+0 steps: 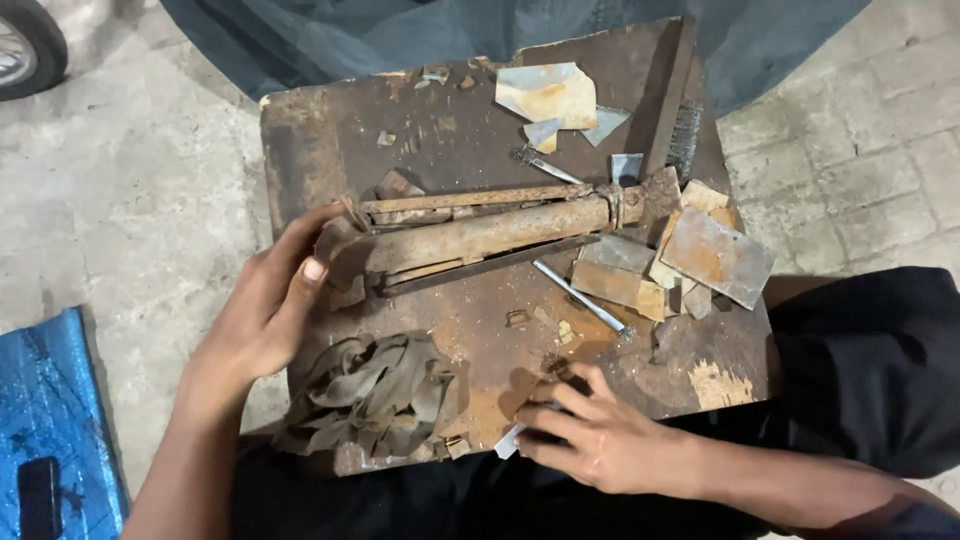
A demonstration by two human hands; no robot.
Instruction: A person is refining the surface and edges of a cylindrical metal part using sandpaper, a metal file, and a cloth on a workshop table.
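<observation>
Two hands are on the worn wooden desk [330, 130] from where I'm watching. My left hand [265, 305] sits at the near end of a long rusty tool [480, 235] that lies across the middle of the board, fingers [300, 240] curled around its end and the thumb pressed against it, so it is gripping the tool. My right hand [590, 430] rests low at the front edge, fingers bent down onto a small pale piece [508, 440] that peeks out beneath them; I cannot tell whether they actually pinch it. Just beside the left hand lies a heap of grey rubber strips [375, 395]. A thin metal rod [580, 297] lies near the tool, and rusty metal plates [700, 255] are scattered at its far end. A blue sheet [45, 400] lies on the concrete floor [130, 180]
</observation>
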